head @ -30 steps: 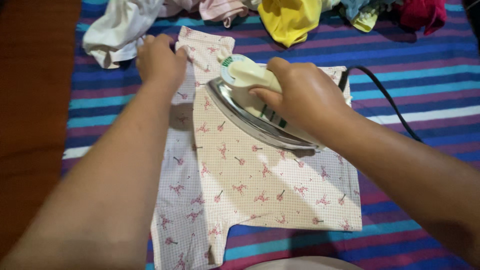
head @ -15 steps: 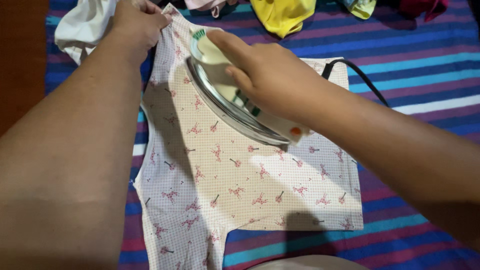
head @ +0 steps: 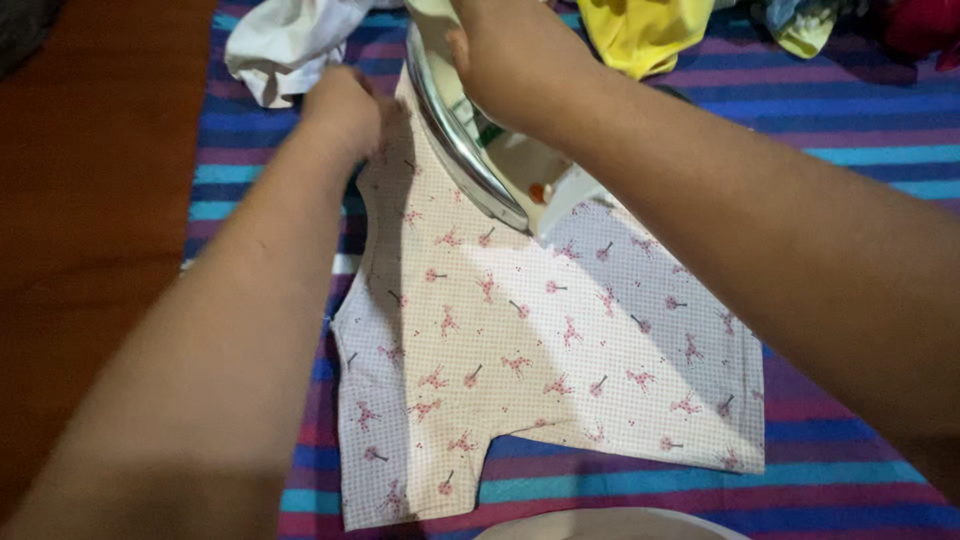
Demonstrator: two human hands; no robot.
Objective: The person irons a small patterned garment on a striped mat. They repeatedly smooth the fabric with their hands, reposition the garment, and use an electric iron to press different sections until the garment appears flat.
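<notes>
A small cream garment (head: 520, 350) with a pink print lies flat on a striped blue and purple cloth (head: 840, 130). My right hand (head: 505, 55) grips the handle of a pale green and white iron (head: 480, 150) with a shiny metal soleplate, which rests on the garment's upper part. My left hand (head: 345, 110) presses down on the garment's top left corner, just left of the iron, with its fingers curled on the fabric. My forearms cover much of the view.
A crumpled white cloth (head: 285, 45) lies at the top left. A yellow garment (head: 645, 30) and other coloured clothes sit along the top edge. Bare reddish-brown floor (head: 90, 220) lies left of the striped cloth. A pale rounded object (head: 610, 525) shows at the bottom edge.
The iron has slid up the garment toward its top edge with my right hand on it. My left hand stays on the top left corner.
</notes>
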